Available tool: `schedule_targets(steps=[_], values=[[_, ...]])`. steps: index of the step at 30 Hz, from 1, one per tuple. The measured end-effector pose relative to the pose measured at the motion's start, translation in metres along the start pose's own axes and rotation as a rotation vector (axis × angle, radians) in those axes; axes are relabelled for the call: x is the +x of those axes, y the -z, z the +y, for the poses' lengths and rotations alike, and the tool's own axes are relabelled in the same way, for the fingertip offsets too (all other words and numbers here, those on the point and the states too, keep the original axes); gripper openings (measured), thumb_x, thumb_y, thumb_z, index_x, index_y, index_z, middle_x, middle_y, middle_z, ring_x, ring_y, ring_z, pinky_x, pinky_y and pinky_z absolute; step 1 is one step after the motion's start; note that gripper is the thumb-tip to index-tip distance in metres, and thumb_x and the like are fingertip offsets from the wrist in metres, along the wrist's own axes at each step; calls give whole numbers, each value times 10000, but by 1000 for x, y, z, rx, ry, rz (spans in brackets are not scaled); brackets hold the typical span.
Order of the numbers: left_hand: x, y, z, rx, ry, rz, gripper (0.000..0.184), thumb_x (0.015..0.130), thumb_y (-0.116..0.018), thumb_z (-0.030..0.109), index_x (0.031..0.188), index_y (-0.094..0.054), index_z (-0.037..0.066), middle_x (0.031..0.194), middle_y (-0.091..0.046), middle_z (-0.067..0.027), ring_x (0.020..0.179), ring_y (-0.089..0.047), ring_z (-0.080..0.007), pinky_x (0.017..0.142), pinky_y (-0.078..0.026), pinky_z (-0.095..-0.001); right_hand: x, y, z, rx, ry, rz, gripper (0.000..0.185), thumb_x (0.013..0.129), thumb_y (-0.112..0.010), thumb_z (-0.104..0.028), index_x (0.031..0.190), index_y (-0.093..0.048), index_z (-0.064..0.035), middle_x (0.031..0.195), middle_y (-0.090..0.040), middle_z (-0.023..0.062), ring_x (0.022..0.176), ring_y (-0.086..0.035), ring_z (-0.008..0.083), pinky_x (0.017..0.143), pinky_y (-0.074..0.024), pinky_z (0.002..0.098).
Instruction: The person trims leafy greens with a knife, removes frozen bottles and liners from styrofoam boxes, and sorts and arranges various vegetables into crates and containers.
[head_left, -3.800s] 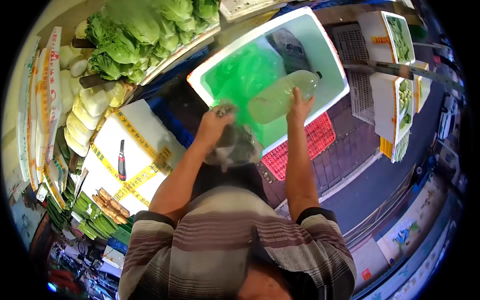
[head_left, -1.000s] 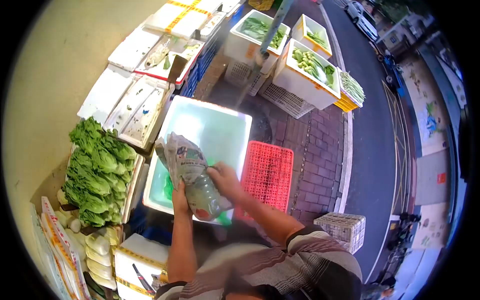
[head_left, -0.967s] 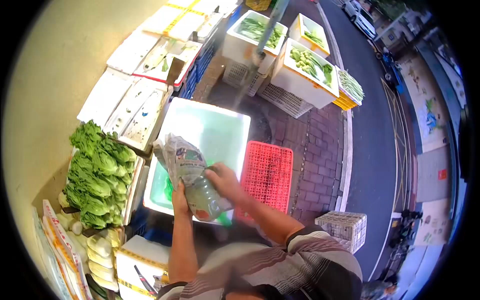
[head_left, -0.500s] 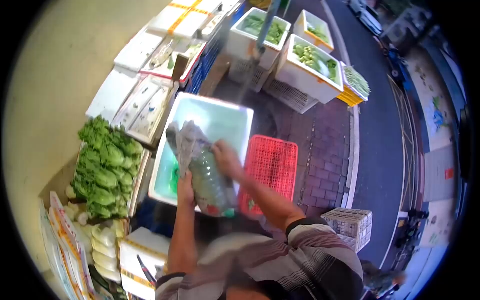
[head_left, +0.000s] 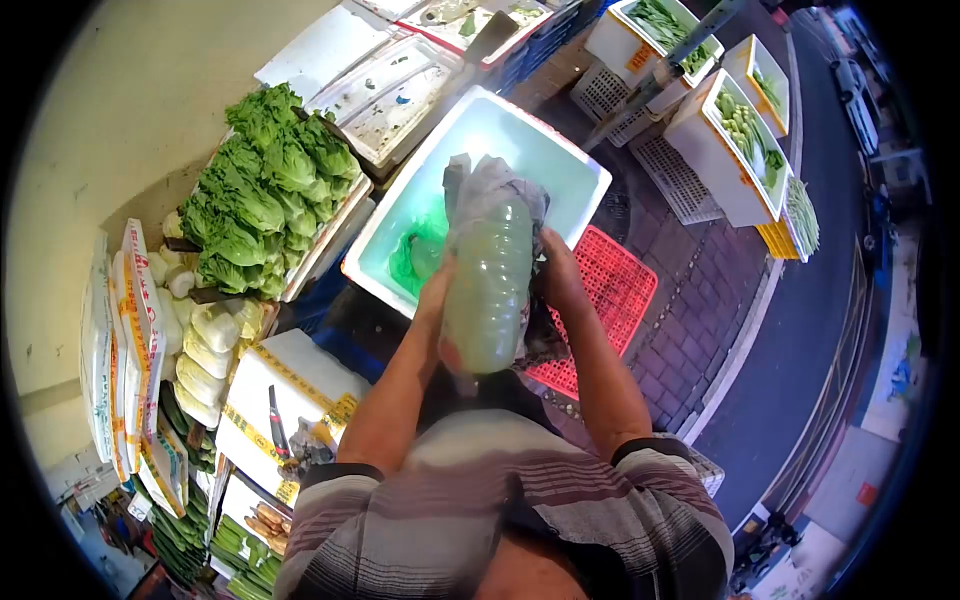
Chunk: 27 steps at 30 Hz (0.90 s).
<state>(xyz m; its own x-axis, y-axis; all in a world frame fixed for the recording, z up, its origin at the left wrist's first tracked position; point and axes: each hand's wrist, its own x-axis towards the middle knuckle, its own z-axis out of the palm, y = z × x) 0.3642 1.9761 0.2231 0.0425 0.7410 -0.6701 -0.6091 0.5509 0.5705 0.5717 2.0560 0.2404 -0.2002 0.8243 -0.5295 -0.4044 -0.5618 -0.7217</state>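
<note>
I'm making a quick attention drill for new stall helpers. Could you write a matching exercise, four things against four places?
Things
1. Large bottle
2. Utility knife
3. Green plastic bag
4. Red crate

Places
A. Inside the open white box
B. On the brick paving
C. Between the left hand and the right hand
D. On top of the taped white box

Right pairs: 1-C, 2-D, 3-A, 4-B
</note>
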Motion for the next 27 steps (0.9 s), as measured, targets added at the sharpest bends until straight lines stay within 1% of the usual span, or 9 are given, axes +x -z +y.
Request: schedule_targets(steps=[4, 7, 10, 14, 17, 21, 24, 25, 27], values=[[-15, -11, 1, -107, -26, -65, 512, 1038, -482, 471, 1260, -627, 32, 1052, -680, -55, 854, -654, -155, 736, -554, -299, 14, -13, -13, -233, 40, 9, 436, 1028, -506, -381, 1213, -603, 1, 1096, -639, 62, 972, -600, 145, 821, -500, 306], [-29, -20, 6, -136, -15, -91, 491, 1038, -494, 455, 1279, -619, 46, 1060, -677, -42, 856, -653, -147, 739, -557, -296, 33, -21, -12, -82, -56, -24, 407, 1026, -522, -342, 1167, -620, 27, 1030, -662, 79, 886, -625, 147, 754, -524, 314], [-41, -25, 15, -185, 24, -128, 476, 1042, -498, 430, 1318, -595, 54, 1079, -673, -42, 874, -658, -141, 744, -562, -292, 38, -20, 3, -258, 44, -25, 341, 1020, -545, -284, 1124, -635, 27, 938, -672, 84, 784, -636, 146, 680, -530, 297], [-44, -18, 9, -284, 43, -226, 460, 1048, -497, 394, 1355, -563, 58, 1092, -669, -44, 899, -665, -137, 744, -569, -282, 59, 3, 5, 69, 15, -35, 298, 1015, -560, -237, 1138, -619, 28, 976, -670, 98, 810, -643, 144, 684, -527, 274], [-53, -29, 25, -419, 84, -301, 442, 1053, -494, 362, 1371, -546, 59, 1100, -667, -40, 898, -668, -130, 745, -572, -277, 44, -19, -26, -182, 159, -105, 409, 968, -623, -287, 1218, -589, 36, 1096, -647, 106, 909, -632, 160, 760, -521, 282], [-43, -26, 20, -551, 166, -334, 423, 1062, -482, 334, 1392, -525, 73, 1111, -664, -41, 902, -669, -125, 738, -573, -275, 35, -40, -72, -900, 277, -316, 672, 821, -738, -379, 1315, -557, 38, 1161, -641, 120, 986, -619, 221, 866, -499, 347], [-35, -15, 17, -311, 118, -228, 439, 1053, -496, 327, 1399, -512, 57, 1154, -664, -73, 947, -672, -176, 813, -562, -295, 52, -56, -90, -1158, 101, -363, 635, 816, -741, -398, 1253, -606, 42, 1083, -677, 137, 960, -637, 224, 861, -500, 353], [-25, -5, 7, -70, -41, -251, 444, 1052, -501, 328, 1391, -514, 42, 1168, -660, -72, 956, -663, -166, 829, -556, -298, 61, -60, -88, -1305, 198, -378, 588, 813, -733, -411, 1178, -655, 44, 1021, -697, 158, 884, -654, 229, 820, -516, 354], [-1, 22, -22, 415, -353, -285, 456, 1051, -512, 331, 1376, -517, 11, 1195, -653, -69, 972, -646, -145, 859, -543, -304, 77, -76, -92, -1490, 22, -515, 574, 809, -734, -410, 1151, -666, 46, 1021, -696, 173, 839, -658, 231, 774, -524, 363]])
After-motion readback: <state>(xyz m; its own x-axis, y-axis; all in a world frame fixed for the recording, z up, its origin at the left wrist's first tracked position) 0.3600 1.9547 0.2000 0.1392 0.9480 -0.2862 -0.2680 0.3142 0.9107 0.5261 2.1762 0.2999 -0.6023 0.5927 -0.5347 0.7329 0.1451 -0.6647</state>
